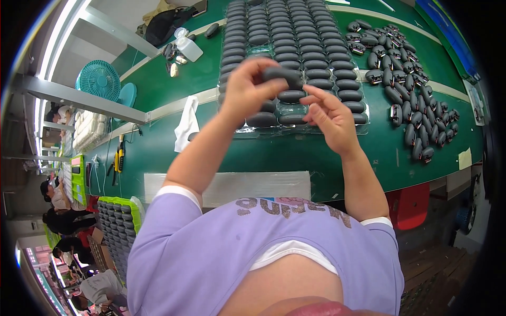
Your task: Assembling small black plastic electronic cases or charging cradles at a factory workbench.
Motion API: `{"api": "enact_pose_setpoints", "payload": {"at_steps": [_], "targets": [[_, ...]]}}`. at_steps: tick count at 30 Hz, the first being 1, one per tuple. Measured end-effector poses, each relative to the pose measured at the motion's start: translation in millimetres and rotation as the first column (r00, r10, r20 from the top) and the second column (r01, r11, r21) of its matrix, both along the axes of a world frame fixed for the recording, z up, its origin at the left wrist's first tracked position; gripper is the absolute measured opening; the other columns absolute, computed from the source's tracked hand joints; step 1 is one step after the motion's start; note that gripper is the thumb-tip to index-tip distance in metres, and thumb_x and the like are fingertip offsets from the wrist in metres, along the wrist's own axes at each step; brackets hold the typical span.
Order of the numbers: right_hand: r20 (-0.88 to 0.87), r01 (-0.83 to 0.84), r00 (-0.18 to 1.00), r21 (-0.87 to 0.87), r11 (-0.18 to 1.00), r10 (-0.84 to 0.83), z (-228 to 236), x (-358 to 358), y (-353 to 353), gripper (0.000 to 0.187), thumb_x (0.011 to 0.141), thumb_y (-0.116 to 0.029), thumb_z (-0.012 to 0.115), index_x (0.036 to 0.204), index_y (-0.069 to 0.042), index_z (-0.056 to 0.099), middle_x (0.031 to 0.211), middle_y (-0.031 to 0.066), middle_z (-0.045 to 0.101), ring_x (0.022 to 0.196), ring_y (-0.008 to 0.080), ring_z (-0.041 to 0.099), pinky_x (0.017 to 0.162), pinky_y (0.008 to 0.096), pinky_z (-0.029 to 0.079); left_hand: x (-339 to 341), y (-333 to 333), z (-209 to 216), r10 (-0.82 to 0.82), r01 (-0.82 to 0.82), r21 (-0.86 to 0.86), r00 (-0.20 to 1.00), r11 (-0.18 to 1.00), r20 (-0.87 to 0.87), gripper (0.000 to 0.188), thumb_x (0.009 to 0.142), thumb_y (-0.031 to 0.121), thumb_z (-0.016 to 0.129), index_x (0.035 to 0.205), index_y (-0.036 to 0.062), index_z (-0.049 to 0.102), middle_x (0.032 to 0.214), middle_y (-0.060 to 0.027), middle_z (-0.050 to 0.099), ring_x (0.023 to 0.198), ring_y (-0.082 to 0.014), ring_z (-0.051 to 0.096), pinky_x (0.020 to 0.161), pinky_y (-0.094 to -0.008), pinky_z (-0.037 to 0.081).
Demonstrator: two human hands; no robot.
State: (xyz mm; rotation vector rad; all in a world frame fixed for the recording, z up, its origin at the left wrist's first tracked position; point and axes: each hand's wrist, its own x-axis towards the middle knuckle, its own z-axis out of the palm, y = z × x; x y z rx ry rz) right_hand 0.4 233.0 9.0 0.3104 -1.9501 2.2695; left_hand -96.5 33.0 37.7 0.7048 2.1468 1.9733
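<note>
My left hand grips a dark grey oval plastic case between its thumb and fingers, above a clear plastic tray. To the right of that case is my right hand, its fingers bent and apart with nothing visible in them. One fingertip comes close to the end of the case; contact cannot be made out. Rows of similar grey cases fill most of the tray, and an unfilled slot shows beyond my left hand.
Loose grey cases lie heaped on the green table at right. A white cloth, yellow-handled tool and translucent bottle are at left, near a teal fan. A white strip lies along the front edge.
</note>
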Motion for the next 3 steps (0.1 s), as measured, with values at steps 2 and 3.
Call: {"api": "enact_pose_setpoints", "payload": {"at_steps": [2,3], "targets": [[0.074,0.064,0.995,0.040,0.997,-0.067,-2.6,-3.9,6.8,0.027,0.095,-0.021,0.059,0.114,-0.002,0.064,0.098,0.0042,0.062,0.080,0.0089,0.059,0.070,0.0211,0.048,-49.9,-4.9,1.3,0.202,-0.254,-0.219,0.951,0.942,-0.233,0.049,0.075,0.017,0.080,0.117,0.0048,0.058,0.102,-0.0083,0.064,0.092,-0.0204,0.064,0.078,-0.0320,0.054],[0.158,0.061,0.985,0.052,0.997,-0.068,-2.6,-4.5,10.0,0.028,0.094,-0.023,0.060,0.113,-0.003,0.064,0.107,0.0072,0.060,0.083,0.0096,0.060,0.072,0.0229,0.050,-69.3,-4.1,8.5,0.265,-0.389,-0.332,0.894,0.859,-0.362,0.050,0.074,0.025,0.082,0.116,0.0090,0.060,0.103,-0.0089,0.064,0.098,-0.0243,0.064,0.084,-0.0322,0.053]]}}
